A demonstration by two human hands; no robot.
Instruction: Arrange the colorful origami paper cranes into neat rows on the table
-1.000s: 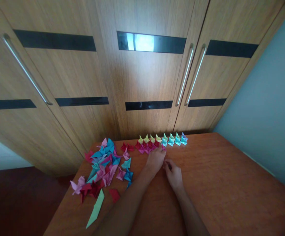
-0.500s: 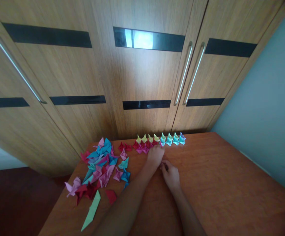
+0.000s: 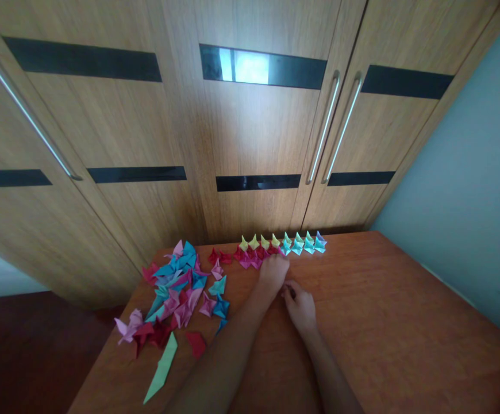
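My left hand (image 3: 275,272) is closed at the front of the rows of folded paper, beside the magenta pieces (image 3: 250,260); its fingertips are hidden, so what they grip cannot be made out. Just below and to the right, my right hand (image 3: 300,306) rests on the table with fingers curled together, and anything between them is too small to name. Yellow folded pieces (image 3: 265,242) stand in the back row, with turquoise ones (image 3: 297,247) to their right. Red pieces (image 3: 219,256) lie at the left of the rows.
A pile of pink, blue and red folded paper (image 3: 181,282) covers the left of the wooden table (image 3: 388,322). A pale green strip (image 3: 161,368) and a red scrap (image 3: 196,344) lie nearer. Behind stands a wooden wardrobe (image 3: 254,132) with metal handles.
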